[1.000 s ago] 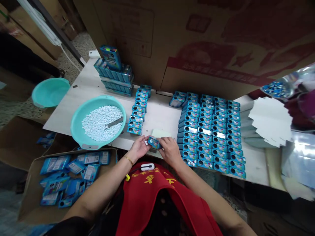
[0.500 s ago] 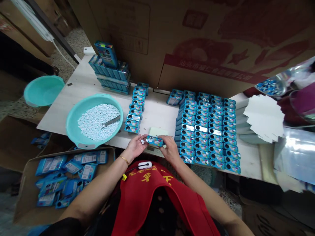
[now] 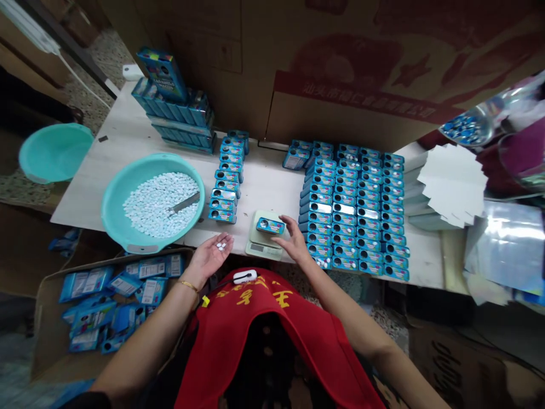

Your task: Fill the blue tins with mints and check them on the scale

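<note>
A few white candies lie in the palm of my left hand, which is turned up in front of the table edge. My right hand has its thumb and fingers apart at the right end of a small blue box. That box rests on a pale scale. To the left, a turquoise basin holds many white candies and a metal scoop. A single column of blue boxes stands between basin and scale. Several rows of blue boxes stand at the right.
Shrink-wrapped blue boxes are stacked at the back left. A large cardboard carton rises behind the table. White card sheets lie at the right. An open carton of blue boxes sits below left, beside a second turquoise basin.
The small box has gone from between my hands onto the scale. My right hand has loosened from it. My left hand has moved left, away from the box, with candies in its palm.
</note>
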Demonstrator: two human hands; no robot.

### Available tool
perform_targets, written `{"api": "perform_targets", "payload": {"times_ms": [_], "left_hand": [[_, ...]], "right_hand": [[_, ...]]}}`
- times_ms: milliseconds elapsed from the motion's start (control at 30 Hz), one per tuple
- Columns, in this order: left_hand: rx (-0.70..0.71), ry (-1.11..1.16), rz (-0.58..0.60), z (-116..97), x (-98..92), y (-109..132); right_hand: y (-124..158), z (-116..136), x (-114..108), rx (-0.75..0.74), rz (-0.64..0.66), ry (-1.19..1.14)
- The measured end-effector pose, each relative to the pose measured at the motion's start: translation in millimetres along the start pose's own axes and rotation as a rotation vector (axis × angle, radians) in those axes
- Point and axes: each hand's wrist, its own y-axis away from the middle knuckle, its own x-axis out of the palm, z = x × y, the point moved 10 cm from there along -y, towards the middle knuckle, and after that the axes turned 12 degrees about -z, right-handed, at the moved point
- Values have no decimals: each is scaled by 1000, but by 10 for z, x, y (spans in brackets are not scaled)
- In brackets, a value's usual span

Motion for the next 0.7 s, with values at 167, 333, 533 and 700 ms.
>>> {"api": "perform_targets", "payload": {"times_ms": [167,333,533,700], "left_hand": [[25,42,-41,-107,-217,-7],[66,50,-16,-201,-255,-30],[70,31,-13,-206,-193,18],[70,50,-42,-247,-207,58]], "right_hand": [[64,147,-537,15,-270,48],[80,117,-855,24,-467,63],[110,83,-874,31,-482,106],[152,121,-729,28,-389,128]]}}
